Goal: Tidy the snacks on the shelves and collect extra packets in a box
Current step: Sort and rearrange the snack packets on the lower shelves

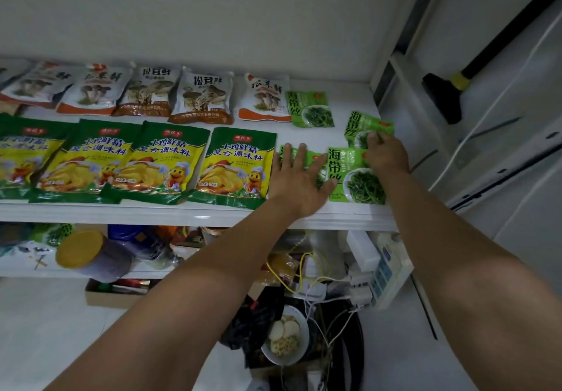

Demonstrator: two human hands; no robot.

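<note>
Left hand (299, 177) lies flat, fingers spread, on a kelp packet (314, 159) at the shelf's (194, 212) front edge; right hand's (386, 151) grip pinches another kelp packet (365, 124) near the right edge.

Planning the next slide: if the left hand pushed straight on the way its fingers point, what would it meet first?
Probably the small green seaweed packet at the back of the white shelf; the left hand already covers another one.

On the white shelf board (194, 212), a back row of five white plastic mushroom packets (203, 97) leaned against the wall. In front of them lay four flat green-and-yellow chicken seasoning bags (170, 162), overlapping each other. At the right end of the shelf were four small light-green seaweed packets (310, 109): one at the back, one near the right edge, two at the front edge, partly covered.
</note>
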